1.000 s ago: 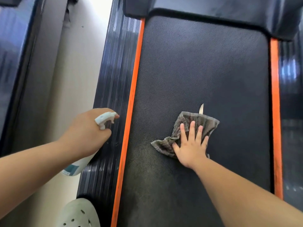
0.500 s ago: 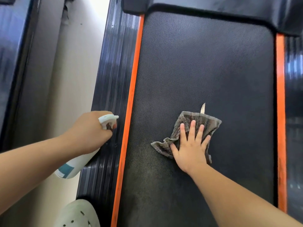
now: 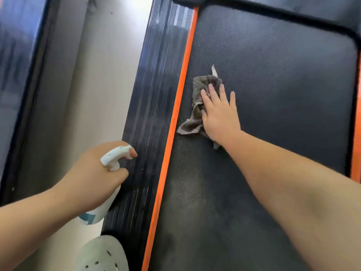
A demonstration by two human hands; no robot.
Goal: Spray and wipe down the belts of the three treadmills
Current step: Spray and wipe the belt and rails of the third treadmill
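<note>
A black textured treadmill belt (image 3: 273, 94) fills the middle and right of the view, edged by an orange strip (image 3: 175, 118). A crumpled grey cloth (image 3: 199, 106) lies on the belt close to that strip. My right hand (image 3: 218, 112) presses flat on the cloth with its fingers spread. My left hand (image 3: 97, 175) grips a white spray bottle (image 3: 115, 157) over the ribbed black side rail (image 3: 150, 124), nozzle pointing right. The bottle's lower body with a blue label pokes out below my wrist. A dull patch shows on the belt near me.
A pale floor strip (image 3: 93, 75) runs between this treadmill and another dark treadmill (image 3: 17, 65) on the left. The black motor hood (image 3: 293, 6) closes the belt's far end. A pale green perforated shoe (image 3: 101, 255) sits at the bottom beside the rail.
My right hand has slid the cloth leftwards across the belt, from its middle to beside the orange strip. The cloth is more bunched. My left hand still holds the bottle in much the same place.
</note>
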